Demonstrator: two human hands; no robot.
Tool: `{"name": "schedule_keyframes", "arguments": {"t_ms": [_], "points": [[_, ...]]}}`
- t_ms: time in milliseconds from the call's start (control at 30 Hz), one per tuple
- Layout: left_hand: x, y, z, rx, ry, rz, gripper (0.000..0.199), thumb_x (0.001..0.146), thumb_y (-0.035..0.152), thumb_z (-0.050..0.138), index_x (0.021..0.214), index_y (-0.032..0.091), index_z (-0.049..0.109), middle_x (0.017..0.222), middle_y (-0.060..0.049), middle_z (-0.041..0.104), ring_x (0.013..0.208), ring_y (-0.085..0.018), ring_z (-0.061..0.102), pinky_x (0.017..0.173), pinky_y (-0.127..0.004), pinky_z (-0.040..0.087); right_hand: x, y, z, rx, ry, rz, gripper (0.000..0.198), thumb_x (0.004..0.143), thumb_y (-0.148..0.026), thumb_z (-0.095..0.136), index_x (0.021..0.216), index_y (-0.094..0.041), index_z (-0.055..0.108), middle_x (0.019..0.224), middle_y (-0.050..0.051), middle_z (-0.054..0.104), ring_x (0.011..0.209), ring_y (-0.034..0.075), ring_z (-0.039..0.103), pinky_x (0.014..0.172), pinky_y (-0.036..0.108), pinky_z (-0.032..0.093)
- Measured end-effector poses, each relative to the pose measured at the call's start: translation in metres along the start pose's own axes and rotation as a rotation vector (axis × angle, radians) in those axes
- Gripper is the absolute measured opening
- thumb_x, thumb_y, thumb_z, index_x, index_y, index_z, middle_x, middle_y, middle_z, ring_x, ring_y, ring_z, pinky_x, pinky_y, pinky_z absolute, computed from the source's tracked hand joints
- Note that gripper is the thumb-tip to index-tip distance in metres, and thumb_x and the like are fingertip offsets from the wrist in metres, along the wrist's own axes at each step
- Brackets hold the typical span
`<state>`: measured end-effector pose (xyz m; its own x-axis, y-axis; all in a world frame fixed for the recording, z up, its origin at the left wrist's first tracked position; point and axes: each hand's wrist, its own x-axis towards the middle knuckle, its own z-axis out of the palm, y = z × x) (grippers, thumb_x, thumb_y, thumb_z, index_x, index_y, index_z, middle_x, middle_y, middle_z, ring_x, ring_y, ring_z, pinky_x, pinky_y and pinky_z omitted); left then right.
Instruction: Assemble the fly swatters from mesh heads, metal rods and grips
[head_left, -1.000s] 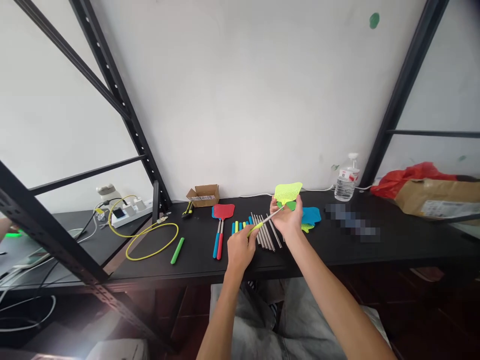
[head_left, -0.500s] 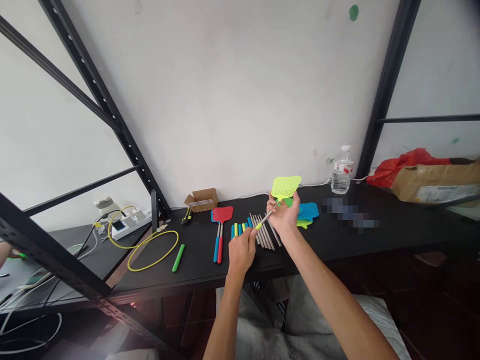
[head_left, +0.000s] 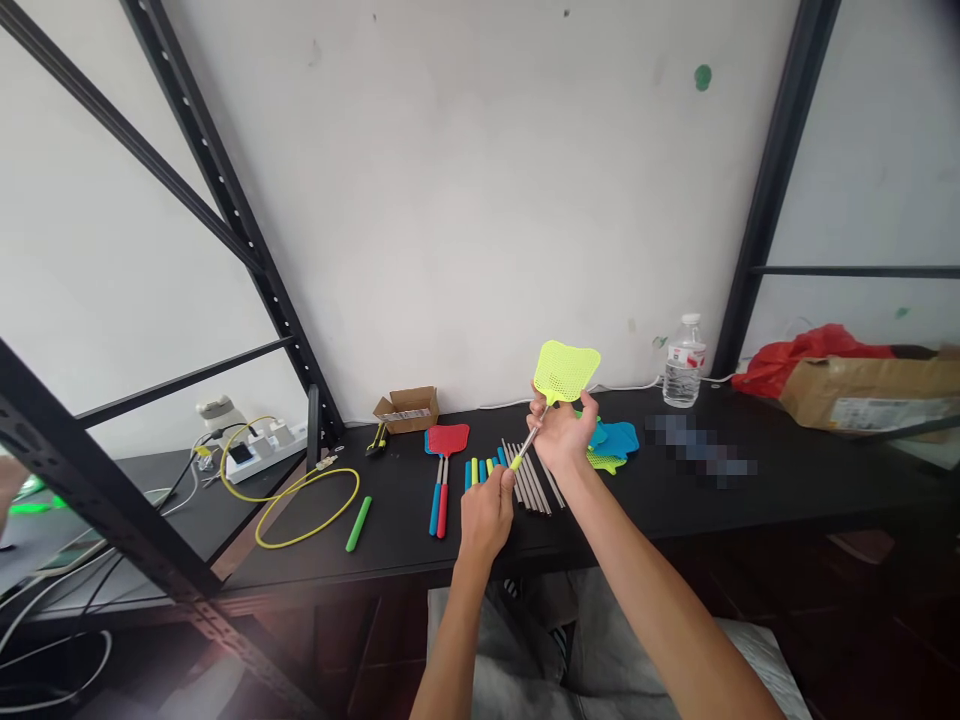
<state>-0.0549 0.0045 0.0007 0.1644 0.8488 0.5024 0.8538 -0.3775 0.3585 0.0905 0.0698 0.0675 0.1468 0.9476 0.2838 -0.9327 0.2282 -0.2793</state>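
A yellow fly swatter is held up slantwise over the table, its mesh head facing me. My left hand is closed round its yellow handle; most of that grip is hidden in the fist. Just below the head, the metal rod lies against the curled fingers of my right hand, whose thumb stands apart. Beneath and between my hands lie several metal rods and a row of blue and yellow handles. Loose blue swatter heads lie behind my right wrist, with green and yellow ones partly hidden.
Left of my hands lie a red fly swatter, a blue one partly under it, and a green handle. A small cardboard box, a yellow cable, a power strip, a water bottle and a larger carton surround them.
The yellow swatter's head has tilted, showing more of its mesh face, and shifted slightly left. My right thumb stands further from the rod. The camera view has tipped up a little.
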Motion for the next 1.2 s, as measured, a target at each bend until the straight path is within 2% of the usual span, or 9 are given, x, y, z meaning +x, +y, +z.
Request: {"name": "schedule_keyframes", "arguments": {"t_ms": [167, 333, 500, 600, 733, 867, 1000, 1200], "points": [[0.0, -0.001, 0.001, 0.058, 0.006, 0.004, 0.042, 0.104, 0.037, 0.021, 0.085, 0.02, 0.055, 0.062, -0.001, 0.06, 0.058, -0.014, 0.057, 0.053, -0.026, 0.02, 0.009, 0.006, -0.005, -0.125, 0.17, -0.098, 0.021, 0.081, -0.043, 0.052, 0.086, -0.022, 0.052, 0.076, -0.002, 0.057, 0.06, 0.012, 0.057, 0.046, 0.022, 0.039], [-0.001, -0.003, 0.003, 0.062, 0.021, 0.01, 0.041, 0.104, 0.037, 0.022, 0.085, 0.02, 0.054, 0.062, 0.0, 0.06, 0.057, -0.014, 0.056, 0.052, -0.028, 0.018, 0.011, 0.009, -0.011, -0.151, 0.289, -0.149, 0.016, 0.079, -0.029, 0.064, 0.086, -0.02, 0.053, 0.07, -0.005, 0.055, 0.056, 0.011, 0.057, 0.051, 0.025, 0.048], [-0.001, -0.005, 0.005, 0.062, 0.033, 0.017, 0.042, 0.104, 0.037, 0.02, 0.086, 0.021, 0.054, 0.062, 0.0, 0.06, 0.057, -0.014, 0.056, 0.052, -0.028, 0.02, 0.011, 0.01, -0.011, -0.059, 0.308, -0.14, 0.012, 0.085, -0.026, 0.064, 0.088, -0.02, 0.054, 0.076, -0.002, 0.062, 0.061, 0.011, 0.061, 0.057, 0.024, 0.053], [-0.001, -0.006, 0.005, 0.074, 0.032, 0.016, 0.043, 0.104, 0.038, 0.019, 0.086, 0.021, 0.054, 0.061, 0.0, 0.059, 0.056, -0.014, 0.057, 0.052, -0.028, 0.02, 0.011, 0.011, -0.011, 0.023, 0.328, -0.087, 0.006, 0.091, -0.024, 0.056, 0.088, -0.02, 0.054, 0.074, -0.001, 0.061, 0.061, 0.01, 0.061, 0.054, 0.021, 0.052], [0.0, -0.007, 0.007, 0.106, 0.017, 0.001, 0.044, 0.104, 0.039, 0.019, 0.085, 0.021, 0.054, 0.06, 0.0, 0.058, 0.056, -0.015, 0.057, 0.051, -0.028, 0.018, 0.011, 0.011, -0.011, 0.099, 0.303, -0.015, 0.015, 0.097, -0.025, 0.046, 0.085, -0.02, 0.054, 0.07, -0.001, 0.058, 0.056, 0.009, 0.057, 0.045, 0.018, 0.045], [0.0, -0.008, 0.008, 0.103, 0.018, 0.001, 0.044, 0.104, 0.039, 0.018, 0.084, 0.021, 0.053, 0.06, -0.001, 0.058, 0.056, -0.015, 0.057, 0.051, -0.028, 0.017, 0.01, 0.01, -0.011, 0.17, 0.27, 0.037, 0.022, 0.1, -0.027, 0.04, 0.084, -0.02, 0.054, 0.072, -0.001, 0.058, 0.055, 0.008, 0.054, 0.043, 0.017, 0.042], [0.0, -0.009, 0.008, 0.09, 0.01, 0.0, 0.045, 0.104, 0.039, 0.017, 0.085, 0.02, 0.053, 0.063, -0.001, 0.059, 0.058, -0.015, 0.058, 0.051, -0.028, 0.017, 0.009, 0.008, -0.01, 0.13, 0.237, 0.064, 0.024, 0.1, -0.028, 0.04, 0.082, -0.02, 0.054, 0.077, 0.0, 0.06, 0.056, 0.007, 0.053, 0.044, 0.016, 0.04], [0.001, -0.009, 0.008, 0.086, -0.013, -0.014, 0.044, 0.104, 0.038, 0.016, 0.087, 0.02, 0.053, 0.062, -0.002, 0.059, 0.058, -0.016, 0.059, 0.052, -0.029, 0.016, 0.008, 0.008, -0.009, -0.003, 0.19, 0.033, 0.023, 0.097, -0.033, 0.045, 0.081, -0.021, 0.056, 0.077, 0.0, 0.061, 0.055, 0.008, 0.051, 0.045, 0.018, 0.042]]}}
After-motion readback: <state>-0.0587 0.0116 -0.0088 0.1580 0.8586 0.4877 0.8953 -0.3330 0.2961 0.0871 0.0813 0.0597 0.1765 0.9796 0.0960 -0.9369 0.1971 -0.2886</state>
